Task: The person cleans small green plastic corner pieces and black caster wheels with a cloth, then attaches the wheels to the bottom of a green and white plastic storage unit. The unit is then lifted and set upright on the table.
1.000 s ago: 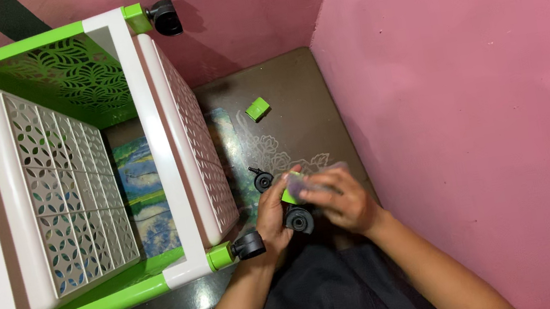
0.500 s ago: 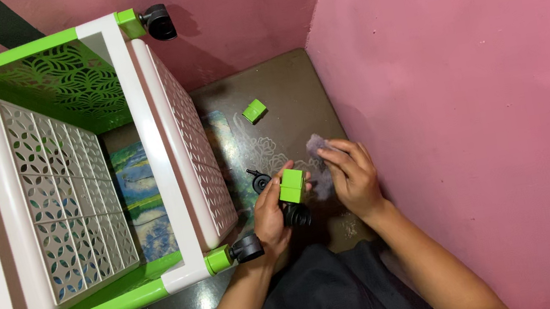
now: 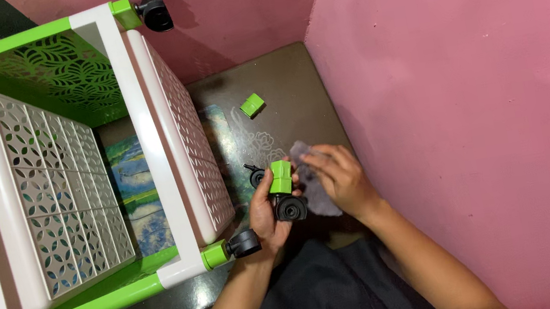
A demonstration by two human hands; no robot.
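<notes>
My left hand (image 3: 266, 215) grips a small caster: a green plastic socket piece (image 3: 281, 176) with a black wheel (image 3: 291, 208) below it. My right hand (image 3: 337, 177) sits just to its right, fingers pinching a crumpled clear plastic bag (image 3: 316, 188) against the caster. A second black caster wheel (image 3: 256, 176) lies on the dark floor right behind my left hand. Another green socket piece (image 3: 252, 104) lies farther off on the floor near the wall corner.
A white and green plastic drawer rack (image 3: 72, 172) lies on its side at the left, with black casters at its corners (image 3: 155, 11) (image 3: 243, 243). Pink walls (image 3: 470, 87) close in at the right and back. My dark-clothed lap (image 3: 326, 293) is below.
My hands have drawn apart slightly and then closed again. The green caster now stands upright in my left hand, and my right hand has brought the clear bag up against it.
</notes>
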